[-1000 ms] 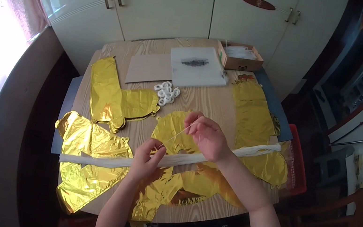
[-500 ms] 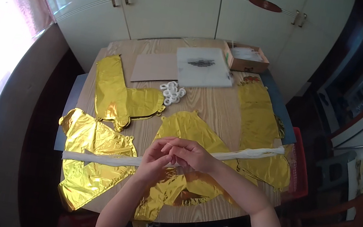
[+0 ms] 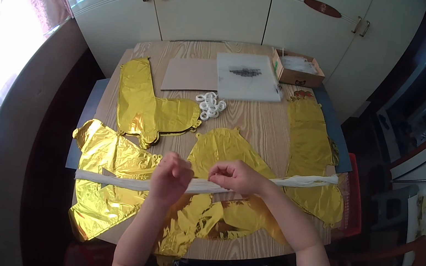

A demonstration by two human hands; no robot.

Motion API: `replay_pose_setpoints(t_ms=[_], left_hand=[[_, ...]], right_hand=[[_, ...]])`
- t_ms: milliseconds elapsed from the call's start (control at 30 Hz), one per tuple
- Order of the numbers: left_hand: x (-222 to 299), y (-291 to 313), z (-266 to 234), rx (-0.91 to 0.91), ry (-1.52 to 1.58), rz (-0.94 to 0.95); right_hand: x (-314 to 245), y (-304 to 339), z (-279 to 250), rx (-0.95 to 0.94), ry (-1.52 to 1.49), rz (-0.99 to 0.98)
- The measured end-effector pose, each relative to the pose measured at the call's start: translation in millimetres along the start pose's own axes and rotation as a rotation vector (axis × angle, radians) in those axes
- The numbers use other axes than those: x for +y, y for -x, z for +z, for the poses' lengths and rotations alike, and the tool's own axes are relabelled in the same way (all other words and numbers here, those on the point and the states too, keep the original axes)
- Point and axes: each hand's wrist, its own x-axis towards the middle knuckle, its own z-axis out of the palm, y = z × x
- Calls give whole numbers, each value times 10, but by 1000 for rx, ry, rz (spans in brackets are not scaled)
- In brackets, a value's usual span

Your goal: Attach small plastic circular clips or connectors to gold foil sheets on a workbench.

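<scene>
A long bundle of white strings (image 3: 121,181) stretches across the table over several flat gold foil balloons. Just above its middle, my left hand (image 3: 171,177) is raised with curled fingers. Close to its right, my right hand (image 3: 238,177) is closed in a pinch, thumb against the fingers. Whether a fine strand is in either hand I cannot make out. Under and around the hands lies a crumpled gold foil balloon (image 3: 232,150). Another gold foil balloon (image 3: 109,153) is at the left, partly beneath the bundle.
Further back are an L-shaped stack of gold foil balloons (image 3: 138,96), a pile of white rings (image 3: 210,106), a grey-brown board (image 3: 191,75) and a clear plastic packet (image 3: 245,85). An open box (image 3: 300,79) stands far right. More gold balloons (image 3: 310,132) lie along the right edge.
My hands, together half a second ago, have come apart, the left moving left. The white bundle stays across the balloons. The whole view has shifted slightly.
</scene>
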Motion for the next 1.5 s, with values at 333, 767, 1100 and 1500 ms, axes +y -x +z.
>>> replay_pose_setpoints(t_ms=[333, 767, 1100, 1500], left_hand=[[73, -45, 358, 346, -1767, 141], [-21, -60, 425, 228, -1832, 84], [-30, -65, 369, 321, -1613, 128], [-28, -51, 403, 399, -1182, 8]], right_hand=[[-340, 94, -76, 186, 239, -186], [-363, 64, 107, 79, 245, -72], [-342, 95, 181, -102, 528, -103], [-358, 93, 161, -59, 695, -179]])
